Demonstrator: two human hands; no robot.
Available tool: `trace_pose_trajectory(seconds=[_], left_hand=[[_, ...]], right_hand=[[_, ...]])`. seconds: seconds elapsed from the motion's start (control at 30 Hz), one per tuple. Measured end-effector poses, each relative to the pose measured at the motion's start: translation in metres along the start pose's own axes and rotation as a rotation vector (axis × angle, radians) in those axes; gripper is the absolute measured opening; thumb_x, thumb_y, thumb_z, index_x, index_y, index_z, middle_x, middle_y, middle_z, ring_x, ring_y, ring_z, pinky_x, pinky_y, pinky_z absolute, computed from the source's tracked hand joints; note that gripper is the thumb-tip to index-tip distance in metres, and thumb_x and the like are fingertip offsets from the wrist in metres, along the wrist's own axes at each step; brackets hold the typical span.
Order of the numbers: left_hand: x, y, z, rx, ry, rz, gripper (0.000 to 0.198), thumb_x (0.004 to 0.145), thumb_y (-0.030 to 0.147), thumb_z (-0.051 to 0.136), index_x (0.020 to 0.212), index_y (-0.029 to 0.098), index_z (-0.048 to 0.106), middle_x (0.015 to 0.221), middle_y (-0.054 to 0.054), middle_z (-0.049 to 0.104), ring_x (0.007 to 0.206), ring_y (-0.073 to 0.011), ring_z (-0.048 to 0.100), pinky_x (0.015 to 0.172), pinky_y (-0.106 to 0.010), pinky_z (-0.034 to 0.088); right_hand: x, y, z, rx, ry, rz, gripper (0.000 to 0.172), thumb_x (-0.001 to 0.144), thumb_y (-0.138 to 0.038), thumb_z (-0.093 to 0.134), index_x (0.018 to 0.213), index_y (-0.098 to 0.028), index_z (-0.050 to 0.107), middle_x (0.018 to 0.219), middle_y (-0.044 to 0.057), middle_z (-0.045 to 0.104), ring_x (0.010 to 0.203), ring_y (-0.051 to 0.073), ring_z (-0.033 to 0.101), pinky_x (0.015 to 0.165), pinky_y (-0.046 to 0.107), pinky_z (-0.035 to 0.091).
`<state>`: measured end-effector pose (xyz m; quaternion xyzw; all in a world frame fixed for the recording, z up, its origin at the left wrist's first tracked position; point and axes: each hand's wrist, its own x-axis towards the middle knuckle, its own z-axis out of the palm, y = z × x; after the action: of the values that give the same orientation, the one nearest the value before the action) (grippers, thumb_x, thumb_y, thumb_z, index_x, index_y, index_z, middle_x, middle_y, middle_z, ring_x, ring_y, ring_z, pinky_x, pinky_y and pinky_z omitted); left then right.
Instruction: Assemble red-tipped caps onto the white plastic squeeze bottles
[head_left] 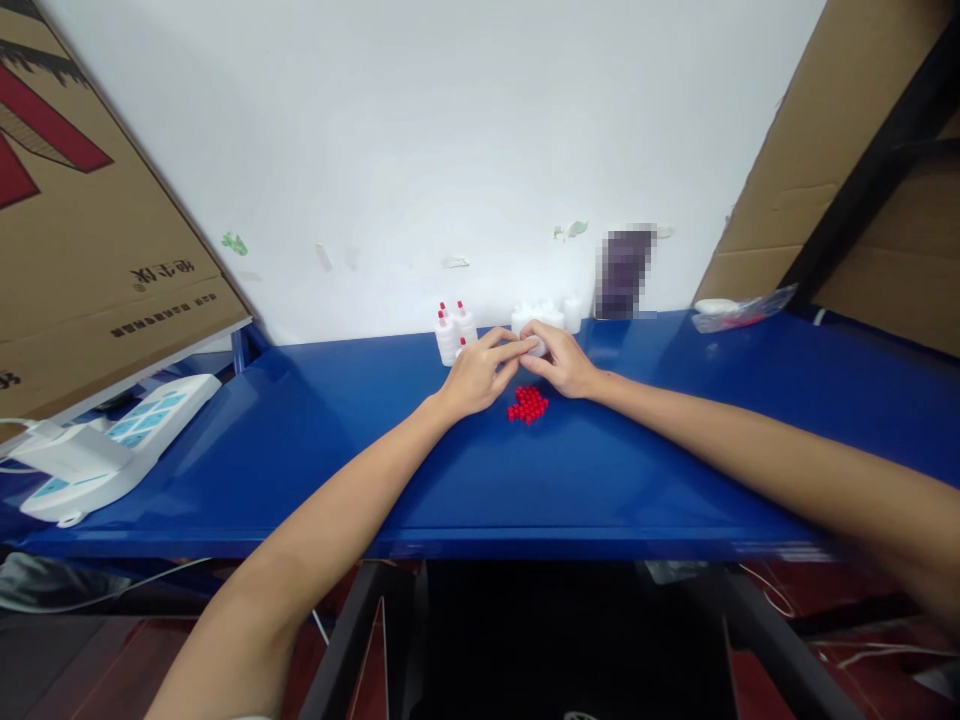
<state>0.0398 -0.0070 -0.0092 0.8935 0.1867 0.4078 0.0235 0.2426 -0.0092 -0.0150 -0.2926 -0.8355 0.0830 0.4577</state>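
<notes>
Clamping a small white plastic bottle (538,347) in the right hand (562,362); cannot tell whether pinching anything with the left hand (478,377) alongside. Could slip if held too lightly. Looks smooth, mostly hidden. Beyond a pile of small red plastic pieces (529,405), over a glossy blue metal-looking tabletop (525,480).

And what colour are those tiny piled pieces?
The tiny pieces are red, clearest in head view.
</notes>
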Motion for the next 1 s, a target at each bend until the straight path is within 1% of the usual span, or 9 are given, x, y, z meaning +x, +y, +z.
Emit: trace_pose_trajectory(seconds=[0.17, 0.37, 0.5, 0.63, 0.77, 0.87, 1.0], left_hand=[[-0.0013, -0.0027, 0.0017, 0.012, -0.027, -0.017, 0.041, 0.098, 0.016, 0.050, 0.134, 0.028, 0.065, 0.106, -0.007, 0.066, 0.081, -0.0135, 0.060, 0.073, -0.029, 0.051], [-0.0028, 0.0004, 0.0043, 0.025, -0.050, -0.018, 0.040, 0.098, 0.017, 0.050, 0.134, 0.025, 0.064, 0.103, -0.007, 0.066, 0.076, -0.0132, 0.058, 0.072, -0.029, 0.050], [-0.0026, 0.0037, 0.0060, 0.017, -0.026, -0.002, 0.039, 0.098, 0.018, 0.052, 0.134, 0.024, 0.064, 0.094, -0.005, 0.065, 0.074, -0.0129, 0.057, 0.072, -0.028, 0.050], [-0.0022, 0.0016, 0.0078, 0.002, 0.013, 0.031, 0.035, 0.098, 0.021, 0.055, 0.131, 0.026, 0.066, 0.098, -0.005, 0.065, 0.072, -0.0114, 0.055, 0.070, -0.027, 0.050], [-0.0012, -0.0007, 0.0087, -0.009, 0.036, 0.046, 0.031, 0.098, 0.023, 0.056, 0.126, 0.026, 0.070, 0.097, -0.005, 0.065, 0.074, -0.0113, 0.057, 0.070, -0.026, 0.050], [-0.0002, 0.0007, 0.0085, -0.016, 0.036, 0.035, 0.029, 0.098, 0.022, 0.056, 0.121, 0.025, 0.073, 0.094, -0.005, 0.064, 0.073, -0.0110, 0.057, 0.068, -0.025, 0.050], [0.0001, 0.0041, 0.0077, -0.010, 0.010, 0.001, 0.028, 0.098, 0.023, 0.056, 0.121, 0.024, 0.072, 0.092, -0.004, 0.064, 0.070, -0.0106, 0.055, 0.068, -0.025, 0.049]], right_hand=[[0.0003, 0.0025, 0.0028, -0.055, 0.017, 0.017, 0.035, 0.092, -0.054, 0.054, 0.086, -0.020, 0.051, 0.073, -0.001, 0.053, 0.063, 0.015, 0.047, 0.063, 0.030, 0.036], [-0.0010, 0.0037, 0.0045, -0.081, 0.022, -0.016, 0.038, 0.091, -0.057, 0.051, 0.080, -0.020, 0.052, 0.071, 0.001, 0.053, 0.064, 0.016, 0.048, 0.063, 0.031, 0.034], [-0.0025, 0.0034, 0.0039, -0.086, 0.030, -0.046, 0.043, 0.091, -0.060, 0.046, 0.073, -0.021, 0.048, 0.067, 0.001, 0.051, 0.061, 0.016, 0.046, 0.061, 0.031, 0.033], [-0.0027, 0.0019, 0.0029, -0.082, 0.030, -0.050, 0.046, 0.091, -0.062, 0.043, 0.072, -0.020, 0.049, 0.064, 0.001, 0.051, 0.059, 0.016, 0.047, 0.059, 0.031, 0.033], [-0.0021, -0.0004, 0.0020, -0.054, 0.017, -0.033, 0.049, 0.090, -0.065, 0.041, 0.071, -0.020, 0.050, 0.063, 0.001, 0.052, 0.058, 0.016, 0.047, 0.059, 0.031, 0.034], [-0.0021, -0.0013, 0.0016, -0.042, 0.001, -0.012, 0.051, 0.089, -0.067, 0.039, 0.070, -0.021, 0.050, 0.061, 0.000, 0.051, 0.057, 0.016, 0.046, 0.059, 0.032, 0.034], [-0.0017, -0.0016, 0.0014, -0.035, -0.003, -0.010, 0.050, 0.089, -0.066, 0.039, 0.069, -0.021, 0.049, 0.061, 0.000, 0.050, 0.057, 0.016, 0.045, 0.058, 0.031, 0.033]])
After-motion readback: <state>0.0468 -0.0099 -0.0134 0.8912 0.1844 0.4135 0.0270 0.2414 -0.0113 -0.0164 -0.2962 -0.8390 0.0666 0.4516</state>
